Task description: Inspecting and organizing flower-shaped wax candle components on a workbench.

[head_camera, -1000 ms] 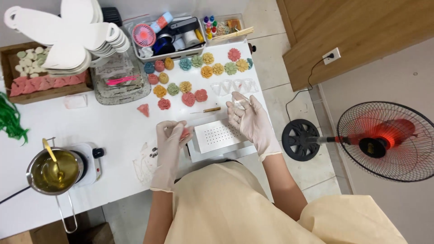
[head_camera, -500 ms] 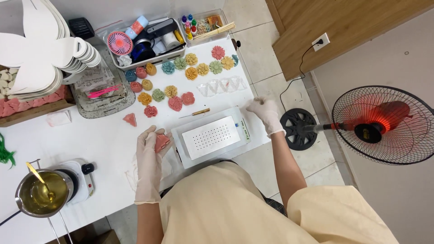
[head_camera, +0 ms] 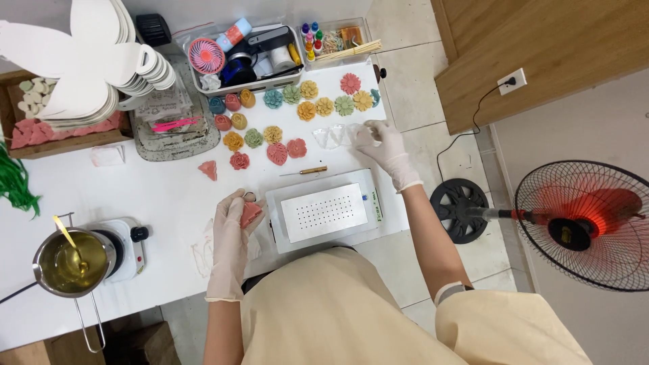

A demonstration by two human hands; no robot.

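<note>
A pink shaped piece (head_camera: 250, 213) is gripped in the gloved left hand (head_camera: 233, 226), fingers curled around it, just off the 9 o'clock edge of the white perforated plate (head_camera: 323, 213) on the tabletop (head_camera: 155, 196). The gloved right hand (head_camera: 382, 143) is stretched to 1 o'clock of the plate, fingers pinched on a clear plastic mould (head_camera: 336, 136) lying flat. A small wooden-handled tool (head_camera: 305, 171) is seen between plate and mould. Coloured flower pieces (head_camera: 324, 106) are spread beyond, at 12 o'clock. A pot (head_camera: 67, 262) sits on a small hotplate (head_camera: 127, 245) at 8 o'clock of the left hand.
</note>
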